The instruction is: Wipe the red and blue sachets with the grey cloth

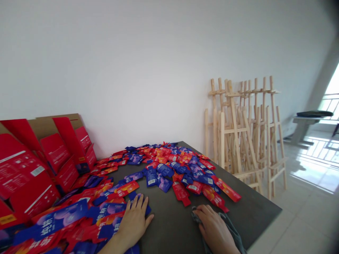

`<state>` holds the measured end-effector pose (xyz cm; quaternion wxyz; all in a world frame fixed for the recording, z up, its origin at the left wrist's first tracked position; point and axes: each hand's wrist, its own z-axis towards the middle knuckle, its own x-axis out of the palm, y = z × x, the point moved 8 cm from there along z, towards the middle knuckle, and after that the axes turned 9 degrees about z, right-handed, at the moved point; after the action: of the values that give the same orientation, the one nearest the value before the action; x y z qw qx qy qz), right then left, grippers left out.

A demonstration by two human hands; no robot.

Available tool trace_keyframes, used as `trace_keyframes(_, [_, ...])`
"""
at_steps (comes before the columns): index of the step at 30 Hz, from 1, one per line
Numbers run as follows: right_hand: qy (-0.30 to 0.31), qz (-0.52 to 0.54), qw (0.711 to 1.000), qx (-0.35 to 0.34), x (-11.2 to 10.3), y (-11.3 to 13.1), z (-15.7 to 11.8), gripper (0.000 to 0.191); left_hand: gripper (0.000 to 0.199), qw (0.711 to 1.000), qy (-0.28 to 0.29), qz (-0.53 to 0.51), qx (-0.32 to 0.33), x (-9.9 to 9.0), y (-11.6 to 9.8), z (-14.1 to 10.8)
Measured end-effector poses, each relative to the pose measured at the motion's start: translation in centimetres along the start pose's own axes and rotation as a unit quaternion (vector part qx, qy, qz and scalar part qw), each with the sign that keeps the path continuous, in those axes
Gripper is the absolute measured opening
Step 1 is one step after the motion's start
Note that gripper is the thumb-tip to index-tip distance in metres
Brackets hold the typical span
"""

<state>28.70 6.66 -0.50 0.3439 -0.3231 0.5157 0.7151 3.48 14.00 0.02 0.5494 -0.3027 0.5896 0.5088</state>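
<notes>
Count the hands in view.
2: the left hand lies flat on the dark tabletop beside the sachets; the right hand rests on a grey cloth. None looks hidden.

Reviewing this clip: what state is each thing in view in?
Left hand: flat on the table, fingertips on a blue sachet.
Right hand: pressed on crumpled grey cloth.
Sachets: loose, scattered in a heap.
Red cartons: open, propped upright.
Wooden easels: folded, stacked leaning.
</notes>
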Motion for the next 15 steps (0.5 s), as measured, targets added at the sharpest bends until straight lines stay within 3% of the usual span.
trace_keyframes(4, [0.015,-0.008,1.000,0.009,0.5,-0.4,0.1,0.046,0.059,0.999,0.041,-0.006,0.004,0.5,2.5,-1.6])
trace_keyframes(7, [0.016,-0.009,1.000,0.009,0.5,-0.3,0.0,0.047,0.057,0.996,0.086,-0.008,-0.001,0.0,4.1,-1.1])
trace_keyframes(9, [0.013,-0.005,1.000,0.010,0.5,-0.3,0.0,0.046,0.050,0.994,0.101,-0.031,-0.006,-0.6,5.1,1.0])
trace_keyframes(12, [0.005,0.002,1.000,0.012,0.4,-0.2,0.0,0.044,0.037,0.993,0.087,-0.063,-0.048,-1.1,7.6,6.0])
trace_keyframes(15, [-0.003,0.010,1.000,0.012,0.4,-0.3,0.0,0.044,0.032,0.987,0.087,-0.066,-0.118,0.0,10.9,10.7])
